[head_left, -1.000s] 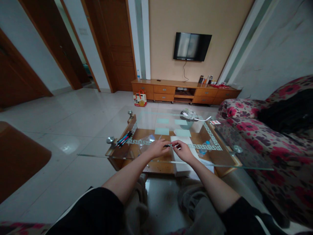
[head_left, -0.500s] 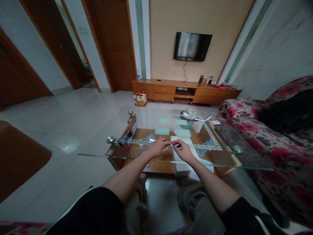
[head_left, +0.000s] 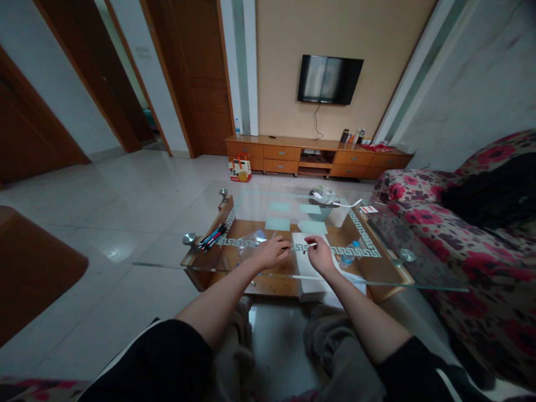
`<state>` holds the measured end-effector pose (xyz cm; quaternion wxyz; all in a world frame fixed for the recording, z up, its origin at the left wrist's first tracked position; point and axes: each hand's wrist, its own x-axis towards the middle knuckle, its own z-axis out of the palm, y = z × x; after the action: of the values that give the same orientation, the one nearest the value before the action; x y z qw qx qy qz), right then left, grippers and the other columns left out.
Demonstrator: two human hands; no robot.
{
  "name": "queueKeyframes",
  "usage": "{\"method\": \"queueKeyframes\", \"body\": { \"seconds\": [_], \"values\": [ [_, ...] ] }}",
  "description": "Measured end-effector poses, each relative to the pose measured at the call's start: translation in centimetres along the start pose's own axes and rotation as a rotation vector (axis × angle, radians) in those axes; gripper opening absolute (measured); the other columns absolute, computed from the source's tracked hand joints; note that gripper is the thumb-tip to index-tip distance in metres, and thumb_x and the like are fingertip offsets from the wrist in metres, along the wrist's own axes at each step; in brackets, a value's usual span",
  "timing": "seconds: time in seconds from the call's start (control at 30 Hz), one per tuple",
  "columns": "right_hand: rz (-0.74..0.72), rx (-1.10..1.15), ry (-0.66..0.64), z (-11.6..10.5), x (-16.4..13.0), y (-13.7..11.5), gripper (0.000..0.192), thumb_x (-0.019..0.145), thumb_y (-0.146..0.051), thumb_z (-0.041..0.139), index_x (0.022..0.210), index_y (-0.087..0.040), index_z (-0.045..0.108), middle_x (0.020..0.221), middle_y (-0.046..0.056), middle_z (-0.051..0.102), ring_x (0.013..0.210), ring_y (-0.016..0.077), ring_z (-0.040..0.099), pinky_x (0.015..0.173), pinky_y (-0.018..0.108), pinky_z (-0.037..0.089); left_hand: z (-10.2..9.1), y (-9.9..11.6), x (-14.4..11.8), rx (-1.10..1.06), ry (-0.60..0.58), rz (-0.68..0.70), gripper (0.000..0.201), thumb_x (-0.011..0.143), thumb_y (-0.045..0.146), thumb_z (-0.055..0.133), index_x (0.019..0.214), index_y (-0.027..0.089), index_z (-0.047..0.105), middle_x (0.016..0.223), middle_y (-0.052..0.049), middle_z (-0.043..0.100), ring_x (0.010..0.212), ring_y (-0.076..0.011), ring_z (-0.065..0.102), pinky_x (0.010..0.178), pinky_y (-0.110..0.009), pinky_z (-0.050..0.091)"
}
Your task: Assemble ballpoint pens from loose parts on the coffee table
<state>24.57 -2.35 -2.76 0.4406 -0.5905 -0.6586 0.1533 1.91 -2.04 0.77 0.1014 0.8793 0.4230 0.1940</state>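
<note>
left hand (head_left: 270, 252) – pinches pen (head_left: 286, 248) steady over table (head_left: 251, 212) | right hand (head_left: 319, 252) – grips small piece, just beside pen tip | spare pens (head_left: 213, 237) left of hands

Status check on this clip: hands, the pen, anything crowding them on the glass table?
Left hand gripping a dark pen. Right hand pinching a thin pen part, just apart. Spare pens lie left on the glass table, out of the way.

A white Greek-key border is running round the clear glass table (head_left: 293, 215) over brown wood, red and pink flowers are covering the dark fabric sofa (head_left: 473, 245), and blue, red and black pens (head_left: 213, 236) are lying together.
</note>
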Motion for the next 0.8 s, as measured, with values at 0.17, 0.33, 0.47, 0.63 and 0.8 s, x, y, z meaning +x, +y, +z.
{"method": "queueKeyframes", "body": {
  "seconds": [0.17,0.33,0.47,0.63,0.8],
  "values": [
    [0.031,-0.096,-0.114,0.4,-0.2,0.8,0.035,0.07,-0.004,0.05,0.097,-0.016,0.068,0.094,0.008,0.066,0.082,0.0187,0.061,0.078,0.033,0.05,0.1,-0.2,0.0,-0.01,-0.002,-0.005,0.028,0.095,0.036,0.049,0.112,0.028,0.069,0.102,-0.005,0.061,0.084,-0.0186,0.061,0.072,-0.028,0.047],
    [-0.008,-0.149,-0.2,0.4,-0.5,1.1,0.026,0.073,-0.007,0.056,0.092,-0.018,0.071,0.092,0.007,0.064,0.079,0.0177,0.06,0.082,0.033,0.05,0.2,-0.3,0.0,-0.028,-0.001,-0.009,0.026,0.094,0.034,0.05,0.108,0.026,0.07,0.1,-0.005,0.061,0.084,-0.0181,0.06,0.076,-0.029,0.048],
    [-0.04,-0.164,-0.243,0.3,-0.7,1.2,0.026,0.074,-0.006,0.057,0.091,-0.019,0.074,0.095,0.007,0.064,0.081,0.0176,0.06,0.083,0.032,0.05,0.3,-0.3,0.1,-0.02,-0.008,-0.018,0.026,0.093,0.034,0.051,0.108,0.026,0.071,0.1,-0.005,0.06,0.084,-0.018,0.06,0.076,-0.029,0.048],
    [-0.042,-0.19,-0.291,0.3,-0.8,1.2,0.028,0.076,-0.007,0.058,0.092,-0.02,0.077,0.099,0.01,0.065,0.082,0.0195,0.062,0.084,0.033,0.05,0.5,-0.4,0.0,0.001,0.004,0.0,0.028,0.095,0.035,0.048,0.112,0.027,0.068,0.105,-0.005,0.06,0.087,-0.0186,0.06,0.077,-0.029,0.049],
    [-0.04,-0.226,-0.311,0.4,-0.8,1.3,0.028,0.078,-0.01,0.057,0.095,-0.018,0.078,0.1,0.012,0.067,0.085,0.0223,0.064,0.085,0.035,0.05,0.5,-0.6,0.0,-0.043,-0.013,0.029,0.038,0.093,0.03,0.051,0.13,0.03,0.059,0.112,-0.005,0.058,0.094,-0.0186,0.06,0.085,-0.03,0.049]
  ]
}}
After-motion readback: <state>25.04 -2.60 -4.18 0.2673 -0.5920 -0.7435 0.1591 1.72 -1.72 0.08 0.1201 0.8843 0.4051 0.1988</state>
